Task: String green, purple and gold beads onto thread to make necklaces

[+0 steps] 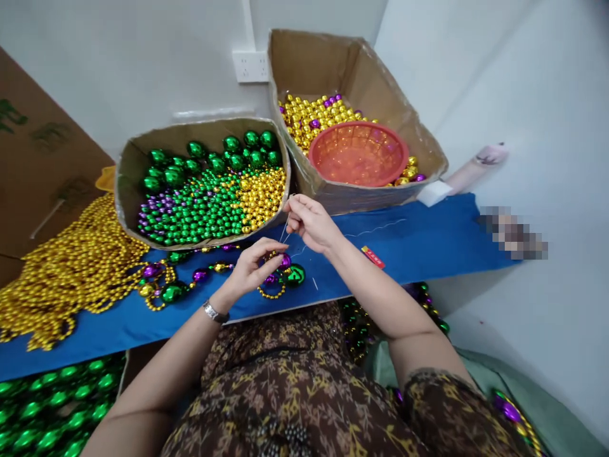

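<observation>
My right hand (311, 221) pinches a thin pale thread (286, 230) beside the near corner of the bead box. Lower and to the left, my left hand (259, 261) has its thumb and fingers closed at the other end of that thread, close to the purple beads. Under my fingers hangs or lies a bead strand with a large green bead (295, 275), purple beads (285, 261) and a loop of small gold beads (272, 292). More of the strand, with a green bead (174, 292), runs left over the blue cloth (333, 279).
A cardboard box (124, 190) holds green, gold and purple beads. Behind it a bigger box (394, 89) holds gold beads and a red plastic basket (359, 181). Gold bead strings (76, 260) are heaped at left. A red packet (373, 258) lies on the cloth at right.
</observation>
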The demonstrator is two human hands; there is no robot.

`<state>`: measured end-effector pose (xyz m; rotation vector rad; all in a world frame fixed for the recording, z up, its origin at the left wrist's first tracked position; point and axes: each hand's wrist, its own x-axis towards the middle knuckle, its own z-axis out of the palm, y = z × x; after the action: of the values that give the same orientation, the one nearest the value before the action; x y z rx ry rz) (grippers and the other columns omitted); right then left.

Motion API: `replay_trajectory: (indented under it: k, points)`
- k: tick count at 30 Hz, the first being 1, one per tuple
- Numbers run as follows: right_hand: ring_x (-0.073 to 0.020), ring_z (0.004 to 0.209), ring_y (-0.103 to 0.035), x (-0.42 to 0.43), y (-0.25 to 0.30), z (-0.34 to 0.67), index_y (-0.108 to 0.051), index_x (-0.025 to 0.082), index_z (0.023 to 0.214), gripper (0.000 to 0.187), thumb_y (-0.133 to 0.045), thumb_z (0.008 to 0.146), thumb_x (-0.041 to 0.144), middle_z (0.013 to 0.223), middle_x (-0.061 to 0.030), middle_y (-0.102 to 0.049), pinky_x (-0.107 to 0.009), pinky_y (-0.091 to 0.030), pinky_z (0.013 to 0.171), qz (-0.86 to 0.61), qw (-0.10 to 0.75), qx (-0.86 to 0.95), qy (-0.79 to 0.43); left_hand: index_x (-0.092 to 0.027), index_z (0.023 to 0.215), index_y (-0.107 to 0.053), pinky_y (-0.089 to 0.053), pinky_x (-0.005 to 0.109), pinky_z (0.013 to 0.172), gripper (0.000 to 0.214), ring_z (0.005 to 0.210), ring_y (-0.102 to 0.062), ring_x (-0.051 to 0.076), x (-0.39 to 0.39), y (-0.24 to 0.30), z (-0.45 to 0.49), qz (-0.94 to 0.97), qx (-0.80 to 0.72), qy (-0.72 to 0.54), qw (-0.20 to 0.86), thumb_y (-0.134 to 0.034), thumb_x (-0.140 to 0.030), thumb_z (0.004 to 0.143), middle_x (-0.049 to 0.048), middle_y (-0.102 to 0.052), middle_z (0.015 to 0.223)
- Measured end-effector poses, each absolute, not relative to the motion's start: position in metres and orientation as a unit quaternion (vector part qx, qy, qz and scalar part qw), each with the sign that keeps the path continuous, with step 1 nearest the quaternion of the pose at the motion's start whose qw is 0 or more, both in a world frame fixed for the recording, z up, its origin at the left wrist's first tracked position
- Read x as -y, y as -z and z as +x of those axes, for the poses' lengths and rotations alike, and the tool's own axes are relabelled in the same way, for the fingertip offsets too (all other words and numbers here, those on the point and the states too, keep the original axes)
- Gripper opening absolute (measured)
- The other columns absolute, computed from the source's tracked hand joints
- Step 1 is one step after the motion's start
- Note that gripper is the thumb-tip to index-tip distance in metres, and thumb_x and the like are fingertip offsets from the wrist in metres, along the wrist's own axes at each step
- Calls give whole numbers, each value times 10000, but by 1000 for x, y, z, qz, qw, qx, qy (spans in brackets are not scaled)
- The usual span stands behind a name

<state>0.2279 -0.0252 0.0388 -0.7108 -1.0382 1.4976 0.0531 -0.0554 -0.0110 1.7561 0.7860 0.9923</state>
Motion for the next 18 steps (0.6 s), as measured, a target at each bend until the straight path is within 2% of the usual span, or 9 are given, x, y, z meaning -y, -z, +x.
replay_trajectory:
  k: [6,8,10,11,13,16,18]
  points:
    - [-51,520,-438,18,-29,239,-546,209,771,302,-650,813,490,587,93,-393,-212,-502,609,-306,563,434,-633,-229,1085,-698,-485,296,847,368,963,-598,196,52,12,58,747,-313,-374,452,-765,-237,723,73,-616,1053]
    - [-79,609,-522,18,-23,261,-565,218,835,280,-601,843,496,653,64,-489,-246,-512,666,-361,547,476,-587,-228,1095,-694,-492,288,827,397,957,-607,197,50,13,56,738,-326,-379,453,-780,-238,707,74,-614,1072]
    - [-124,755,-578,27,-13,293,-593,233,930,240,-563,872,464,786,15,-588,-264,-496,703,-452,507,559,-477,-221,1079,-698,-498,287,821,401,952,-614,201,49,15,52,723,-345,-393,451,-793,-246,690,73,-622,1071]
    - [-142,821,-579,34,-7,310,-604,238,961,208,-570,875,424,854,-5,-613,-269,-482,728,-502,471,611,-391,-216,1075,-698,-500,290,829,402,955,-615,203,48,16,50,714,-353,-404,450,-795,-250,686,73,-628,1066]
    - [-170,837,-566,57,10,342,-621,219,860,141,-586,869,355,835,-31,-613,-289,-453,768,-597,340,687,-239,-208,1087,-689,-502,300,850,411,965,-617,206,47,18,46,700,-363,-419,449,-792,-253,692,74,-637,1061]
    - [-183,797,-584,99,41,370,-633,230,886,134,-654,820,345,870,-48,-631,-274,-442,706,-679,97,700,-200,-204,1124,-665,-519,305,842,434,971,-629,207,48,21,44,683,-361,-428,468,-780,-244,707,74,-629,1074]
    - [-210,851,-601,121,61,377,-636,233,958,199,-691,787,318,953,-79,-640,-280,-451,697,-709,58,676,-190,-212,1146,-650,-532,300,828,451,972,-639,205,50,23,45,671,-347,-429,494,-775,-230,713,70,-611,1081]
